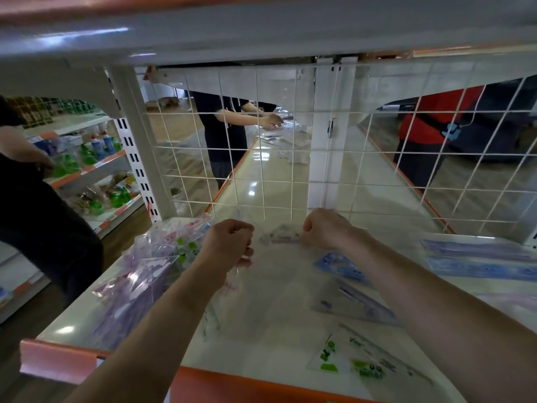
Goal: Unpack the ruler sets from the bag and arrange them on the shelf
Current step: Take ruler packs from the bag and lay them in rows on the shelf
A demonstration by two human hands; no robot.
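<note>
- Back by the wire grid (261, 158), right hand (327, 229) fingers pinch a ruler set (280, 237) just above the shelf (276, 338).
- Left hand (229, 242) fingers curl round a clear bag (226, 298) beside it.
- Pile of sets (145, 280) lies at left, loose sets (357, 303) at right.

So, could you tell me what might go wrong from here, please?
The left hand and right hand both pinch the clear bag; a hard pull might tear it. The pile of ruler sets lies at the left edge of the shelf beside the left forearm, so a nudge could tip it off.
</note>
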